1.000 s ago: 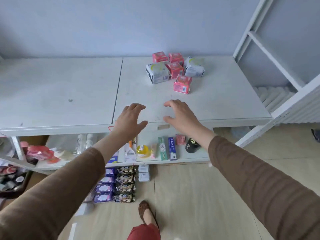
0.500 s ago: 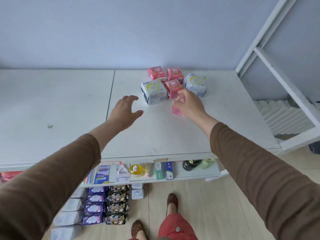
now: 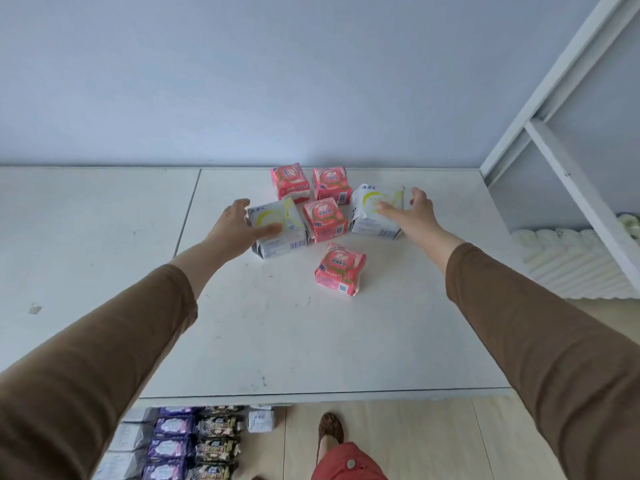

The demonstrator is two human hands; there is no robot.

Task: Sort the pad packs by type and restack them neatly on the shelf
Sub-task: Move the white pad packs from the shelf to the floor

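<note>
With the left hand (image 3: pixel 239 225) and right hand (image 3: pixel 414 216) spread, seemingly touching the two white packs (image 3: pixel 277 226), clasp each firmly before lifting clear of the pink packs (image 3: pixel 325 220).

Two hands reached across a white shelf (image 3: pixel 277 341); left hand (image 3: pixel 239 226) and right hand (image 3: pixel 412 216) each rested on a white pack, pink packs (image 3: pixel 325 220) between.

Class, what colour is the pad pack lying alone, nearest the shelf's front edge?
Pink, with white markings; the pad pack shows best in the head view.
</note>
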